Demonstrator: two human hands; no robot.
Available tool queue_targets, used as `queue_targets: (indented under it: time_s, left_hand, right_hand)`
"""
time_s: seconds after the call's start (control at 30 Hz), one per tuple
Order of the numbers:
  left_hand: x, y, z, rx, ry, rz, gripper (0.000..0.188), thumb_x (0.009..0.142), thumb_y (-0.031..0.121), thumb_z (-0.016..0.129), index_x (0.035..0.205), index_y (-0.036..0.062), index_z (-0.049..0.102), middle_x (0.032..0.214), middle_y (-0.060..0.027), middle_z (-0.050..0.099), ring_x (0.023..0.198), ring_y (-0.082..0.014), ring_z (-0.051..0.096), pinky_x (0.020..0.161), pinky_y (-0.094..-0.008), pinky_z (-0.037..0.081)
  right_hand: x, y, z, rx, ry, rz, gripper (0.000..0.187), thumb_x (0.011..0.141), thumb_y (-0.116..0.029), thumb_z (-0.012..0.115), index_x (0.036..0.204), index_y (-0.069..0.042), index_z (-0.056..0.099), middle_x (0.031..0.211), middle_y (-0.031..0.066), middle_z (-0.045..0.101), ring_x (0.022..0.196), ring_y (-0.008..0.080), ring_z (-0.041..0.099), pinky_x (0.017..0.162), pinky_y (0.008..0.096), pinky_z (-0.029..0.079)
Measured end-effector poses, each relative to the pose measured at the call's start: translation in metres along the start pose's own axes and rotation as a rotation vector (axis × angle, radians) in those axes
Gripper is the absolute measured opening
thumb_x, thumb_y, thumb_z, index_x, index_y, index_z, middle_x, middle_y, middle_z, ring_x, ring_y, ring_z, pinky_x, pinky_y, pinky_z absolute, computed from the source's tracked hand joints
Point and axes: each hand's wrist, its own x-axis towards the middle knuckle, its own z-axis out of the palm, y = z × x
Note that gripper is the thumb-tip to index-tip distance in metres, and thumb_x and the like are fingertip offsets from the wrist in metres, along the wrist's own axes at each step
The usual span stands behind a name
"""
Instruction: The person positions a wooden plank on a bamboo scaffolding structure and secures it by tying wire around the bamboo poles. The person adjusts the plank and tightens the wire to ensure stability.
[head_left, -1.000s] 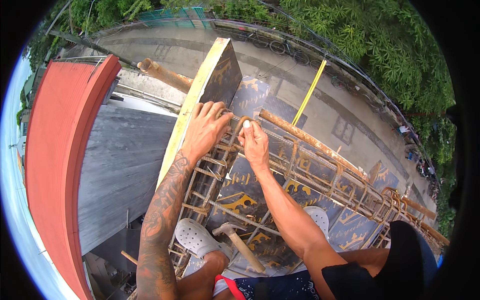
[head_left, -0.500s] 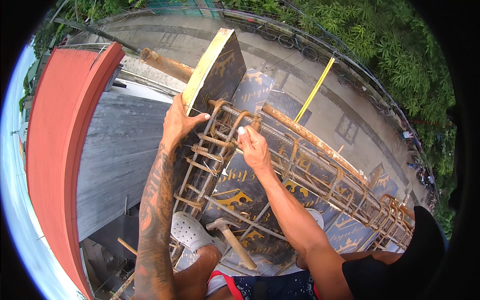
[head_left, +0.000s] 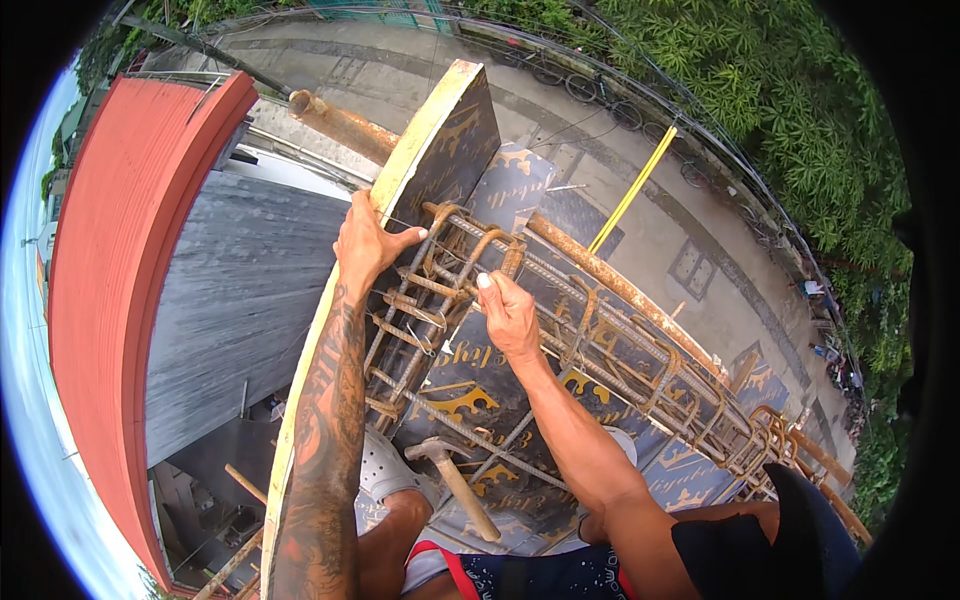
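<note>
My left hand [head_left: 372,243] is closed over the pale edge of an upright dark plywood panel [head_left: 455,140], its thumb reaching toward the steel. Beside it runs a cage of rusty rebar [head_left: 590,335], with bent stirrups and thin wire around its bars. My right hand [head_left: 510,318] is a fist with the thumb on top, close against the end of the cage. Whatever sits inside that fist is hidden. A claw hammer [head_left: 466,495] with a wooden handle lies below the hands, on dark printed plywood sheets [head_left: 525,425].
My foot in a light clog [head_left: 378,465] stands by the hammer. Rusty pipes [head_left: 345,128] [head_left: 625,290] project beyond the formwork. Far below lies a paved street [head_left: 690,235] with parked bicycles [head_left: 580,85]. A red-edged roof [head_left: 135,300] stands at left, trees [head_left: 800,130] at right.
The view has shifted a little. More of the panel's pale edge shows left of my left forearm. My right hand is slightly lower beside the cage; my left keeps its grip.
</note>
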Motion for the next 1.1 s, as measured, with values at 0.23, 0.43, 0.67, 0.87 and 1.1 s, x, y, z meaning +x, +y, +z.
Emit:
queue_targets:
  time_s: [0.23, 0.43, 0.67, 0.87, 1.1]
  left_hand:
    - [-0.004, 0.010, -0.010, -0.062, -0.068, -0.042, 0.095, 0.061, 0.043, 0.098, 0.132, 0.0050, 0.047, 0.134, -0.0225, 0.061, 0.124, -0.0430, 0.059, 0.098, -0.0601, 0.047]
    - [-0.036, 0.012, 0.008, 0.264, 0.267, 0.477, 0.068, 0.074, 0.036, 0.089, 0.128, 0.0105, 0.057, 0.158, -0.0177, 0.035, 0.146, -0.0457, 0.029, 0.117, -0.0695, 0.022]
    - [-0.012, 0.026, 0.007, 0.521, -0.187, 0.952, 0.019, 0.083, 0.033, 0.079, 0.088, 0.0138, 0.077, 0.155, -0.0069, 0.044, 0.153, -0.0369, 0.022, 0.125, -0.0634, 0.014]
    - [0.006, 0.035, 0.015, 0.468, -0.377, 0.937, 0.024, 0.084, 0.038, 0.078, 0.087, 0.0145, 0.080, 0.153, -0.0055, 0.047, 0.153, -0.0363, 0.022, 0.124, -0.0654, 0.013]
    - [0.018, 0.039, 0.025, 0.584, -0.469, 0.910, 0.027, 0.083, 0.043, 0.077, 0.089, 0.0166, 0.082, 0.153, -0.0058, 0.048, 0.152, -0.0384, 0.024, 0.124, -0.0661, 0.013]
  right_hand:
    - [0.000, -0.005, -0.004, -0.088, -0.046, 0.002, 0.041, 0.107, -0.027, 0.056, 0.078, 0.000, 0.051, 0.065, 0.0104, 0.045, 0.058, 0.0201, 0.041, 0.058, 0.0368, 0.041]
    - [0.001, 0.003, -0.012, -0.108, -0.107, -0.041, 0.042, 0.108, -0.032, 0.055, 0.080, -0.001, 0.052, 0.063, 0.0128, 0.043, 0.057, 0.0227, 0.041, 0.058, 0.0392, 0.041]
    - [0.005, 0.011, -0.019, 0.032, -0.048, 0.027, 0.046, 0.108, -0.035, 0.054, 0.075, -0.003, 0.052, 0.062, 0.0015, 0.045, 0.059, 0.0119, 0.042, 0.056, 0.0333, 0.038]
    - [0.012, 0.013, -0.022, 0.159, -0.011, 0.065, 0.050, 0.109, -0.037, 0.054, 0.071, -0.005, 0.049, 0.063, -0.0008, 0.045, 0.058, 0.0090, 0.041, 0.055, 0.0305, 0.036]
    - [0.013, 0.002, -0.017, 0.085, -0.067, 0.103, 0.048, 0.109, -0.037, 0.054, 0.073, -0.005, 0.049, 0.064, -0.0014, 0.042, 0.060, 0.0096, 0.038, 0.056, 0.0304, 0.035]
